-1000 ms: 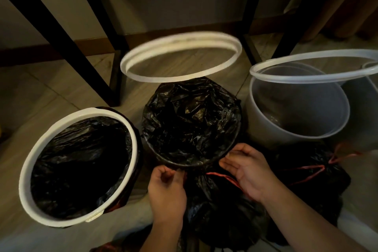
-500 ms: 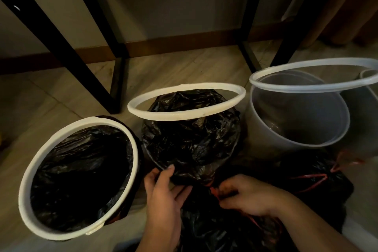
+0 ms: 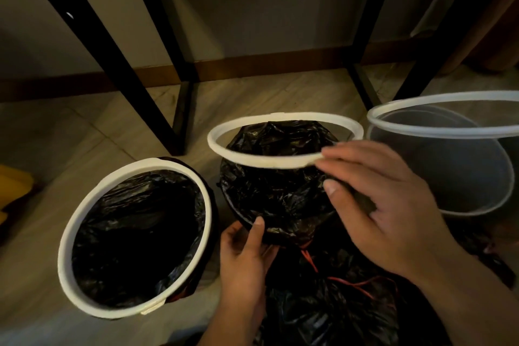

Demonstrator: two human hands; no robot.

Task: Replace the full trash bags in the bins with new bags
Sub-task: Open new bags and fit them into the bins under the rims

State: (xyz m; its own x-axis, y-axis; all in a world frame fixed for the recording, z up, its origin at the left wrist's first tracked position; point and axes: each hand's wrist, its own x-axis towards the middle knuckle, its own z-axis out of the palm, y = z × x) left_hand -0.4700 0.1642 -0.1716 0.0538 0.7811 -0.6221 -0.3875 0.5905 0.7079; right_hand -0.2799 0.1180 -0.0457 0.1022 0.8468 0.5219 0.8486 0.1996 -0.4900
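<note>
The middle bin [image 3: 247,222] has a new black bag [image 3: 278,191] draped over its rim. Its white ring [image 3: 224,149] is tilted up above the opening. My left hand [image 3: 244,253] pinches the bag's edge on the near rim, thumb on top. My right hand [image 3: 387,205] hovers over the bin, fingers spread, with the fingertips touching the ring's near right edge. The left bin [image 3: 134,233] is lined with a black bag, white ring seated. The grey right bin [image 3: 463,177] holds no bag, and its pale ring [image 3: 438,132] is raised. Full tied bags [image 3: 331,312] with red drawstrings lie in front.
Black table legs [image 3: 146,98] stand on the tiled floor behind the bins, against a wall with a brown skirting board. Something yellow [image 3: 14,185] lies at the far left edge. A curtain hangs at the top right.
The middle bin's white ring has come down towards the bin. My right hand left the tied bag's drawstring and rose to the ring. My left hand stayed at the near rim.
</note>
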